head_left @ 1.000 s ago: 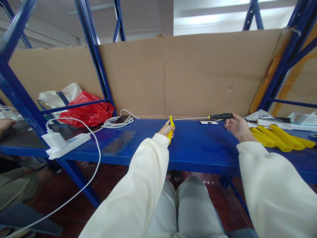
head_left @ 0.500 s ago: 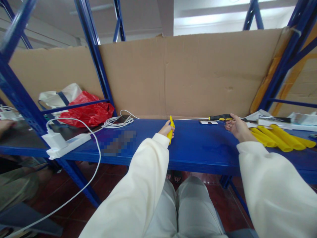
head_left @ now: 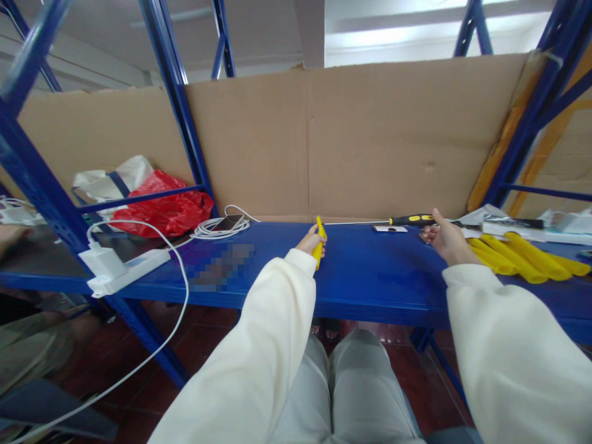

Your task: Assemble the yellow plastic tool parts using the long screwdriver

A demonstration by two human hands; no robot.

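Note:
My left hand (head_left: 311, 240) is closed around a yellow tube (head_left: 318, 251), which stands nearly upright above the blue shelf. To the right, my right hand (head_left: 446, 239) has curled fingers and a raised thumb. A small dark, shiny bit shows at its fingertips, too small to name. Just behind that hand lies a long screwdriver (head_left: 414, 220) with a black and yellow handle, its thin shaft pointing left toward the yellow tube. A small white object (head_left: 390, 229) rests below the shaft. Several more yellow tubes (head_left: 527, 256) lie beside my right wrist.
A cardboard sheet (head_left: 393, 135) backs the blue shelf (head_left: 370, 271). At left are a white power strip (head_left: 132, 271) with a hanging cable, a red plastic bag (head_left: 160, 203) and a coiled white cable (head_left: 219, 228). Blue posts (head_left: 178, 111) frame both sides. Another person sits far left.
My right thumb has lifted a little, and the fingers have shifted slightly near the screwdriver handle. My left hand and the yellow tube have stayed put.

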